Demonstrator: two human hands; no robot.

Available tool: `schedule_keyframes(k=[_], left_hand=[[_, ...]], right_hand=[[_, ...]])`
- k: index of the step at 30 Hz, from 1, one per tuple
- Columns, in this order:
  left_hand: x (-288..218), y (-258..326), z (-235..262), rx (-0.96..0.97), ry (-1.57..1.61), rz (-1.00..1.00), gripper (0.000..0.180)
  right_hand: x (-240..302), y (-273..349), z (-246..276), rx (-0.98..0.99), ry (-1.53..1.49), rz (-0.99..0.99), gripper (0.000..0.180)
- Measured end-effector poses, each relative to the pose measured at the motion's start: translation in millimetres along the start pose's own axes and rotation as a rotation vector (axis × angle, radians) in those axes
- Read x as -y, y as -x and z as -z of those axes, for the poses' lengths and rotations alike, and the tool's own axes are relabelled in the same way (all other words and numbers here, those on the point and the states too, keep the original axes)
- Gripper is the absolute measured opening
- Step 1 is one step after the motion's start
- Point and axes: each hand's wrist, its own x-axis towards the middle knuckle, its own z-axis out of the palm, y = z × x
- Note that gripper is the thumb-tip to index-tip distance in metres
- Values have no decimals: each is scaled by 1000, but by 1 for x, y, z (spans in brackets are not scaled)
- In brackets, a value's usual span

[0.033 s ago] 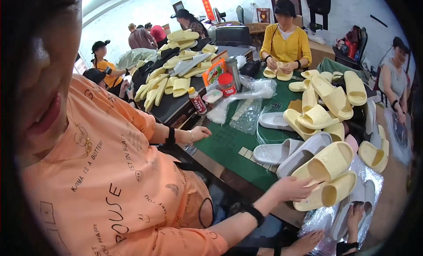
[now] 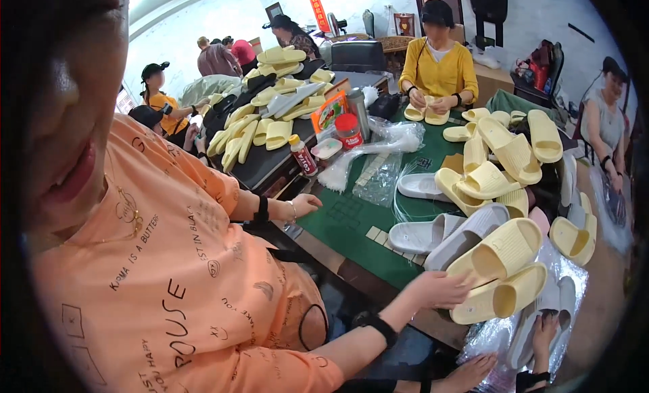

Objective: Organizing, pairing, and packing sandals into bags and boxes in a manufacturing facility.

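Observation:
At the lower right, my left hand (image 2: 470,374) lies with its fingers stretched out at the edge of a shiny silver plastic sheet (image 2: 481,339). My right hand (image 2: 543,335), at the end of a black-banded wrist, has its fingers bent over a pair of grey slippers (image 2: 524,342) lying on that sheet. The lower edge cuts off both forearms. Just beyond, two pale yellow slippers (image 2: 512,293) rest on the pile. A co-worker in an orange shirt leans in close from the left; that person's right hand (image 2: 443,289) touches the near yellow slippers.
Yellow and grey slippers (image 2: 412,237) crowd the green table (image 2: 345,237). Farther off are a red-lidded jar (image 2: 349,129), a drink bottle (image 2: 303,155) and clear plastic bags (image 2: 378,180). A person in yellow (image 2: 439,65) sits opposite, handling slippers. Another heap (image 2: 270,99) stands beyond.
The orange-shirted co-worker's right hand has drawn slightly left along the yellow slippers, and the other hand has shifted a little left. My own hands look unmoved.

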Motion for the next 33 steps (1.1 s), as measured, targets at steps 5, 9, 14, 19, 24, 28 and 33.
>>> schedule_keyframes(k=[5, 9, 14, 19, 24, 28, 33], left_hand=[[-7, -46, 86, 402, -91, -37, 46], [-18, -46, 75, 399, -46, -20, 45], [3, -39, 54, 401, -21, 50, 41], [-7, -33, 23, 507, 466, 427, 30], [-2, -67, 74, 598, 227, 126, 46], [6, -84, 89, 539, 70, -139, 41], [7, -86, 66, 479, -141, -212, 47]], right_hand=[[3, -4, 8, 74, -57, 7, 51], [30, 11, 47, 208, -34, -115, 54], [13, 3, 50, 135, -378, -27, 51], [-6, 1, 44, 42, -360, 111, 46], [-6, 15, 73, -104, -484, 193, 34], [-23, 49, 112, -102, -945, 179, 40], [-70, 131, 179, 273, -1207, 84, 51]])
